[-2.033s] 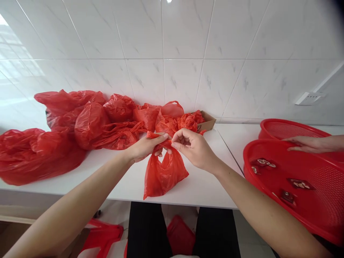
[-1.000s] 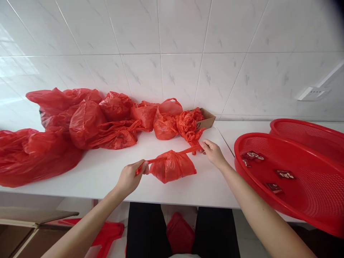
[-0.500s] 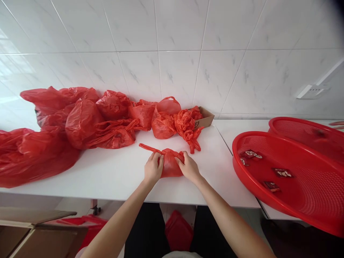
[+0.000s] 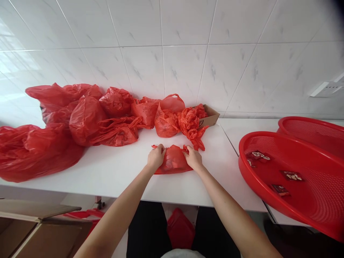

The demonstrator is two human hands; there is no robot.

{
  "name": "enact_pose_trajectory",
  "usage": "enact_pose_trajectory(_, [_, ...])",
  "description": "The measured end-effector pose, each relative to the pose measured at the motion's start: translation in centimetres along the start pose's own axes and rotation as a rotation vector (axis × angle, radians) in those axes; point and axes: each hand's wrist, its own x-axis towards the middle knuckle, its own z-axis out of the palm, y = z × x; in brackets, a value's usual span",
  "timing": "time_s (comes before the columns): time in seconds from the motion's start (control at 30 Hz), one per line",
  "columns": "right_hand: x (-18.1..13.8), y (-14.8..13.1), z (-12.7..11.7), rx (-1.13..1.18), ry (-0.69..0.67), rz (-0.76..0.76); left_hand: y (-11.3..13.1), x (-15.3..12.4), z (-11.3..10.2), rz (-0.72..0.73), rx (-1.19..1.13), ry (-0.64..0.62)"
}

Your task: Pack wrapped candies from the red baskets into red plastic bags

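Note:
A small tied red plastic bag [image 4: 173, 160] lies on the white table [image 4: 113, 175] in front of me. My left hand [image 4: 156, 157] grips its left side with curled fingers. My right hand [image 4: 192, 158] grips its right side the same way. Both hands press the bag down between them. Behind it a row of filled red plastic bags [image 4: 113, 114] stretches along the tiled wall.
A small cardboard box [image 4: 210, 117] with crumpled red bags stands at the back. Two red mesh baskets [image 4: 295, 195] sit at the right; the nearer one holds several small packets [image 4: 291, 175]. An open cardboard carton [image 4: 34, 229] is on the floor at the left.
The bag's handles were pulled apart sideways, then both hands came in and closed on the bag's two sides. Another person's hand on the baskets has gone from view.

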Motion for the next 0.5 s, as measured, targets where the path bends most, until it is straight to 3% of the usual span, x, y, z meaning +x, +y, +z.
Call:
enact_pose_trajectory(0.23, [-0.20, 0.07, 0.58, -0.066, 0.041, -0.027, -0.44, 0.31, 0.29, -0.062, 0.067, -0.100])
enact_pose_trajectory(0.5, [-0.36, 0.74, 0.94, -0.073, 0.035, -0.091, -0.59, -0.35, 0.63, -0.052, 0.137, -0.108])
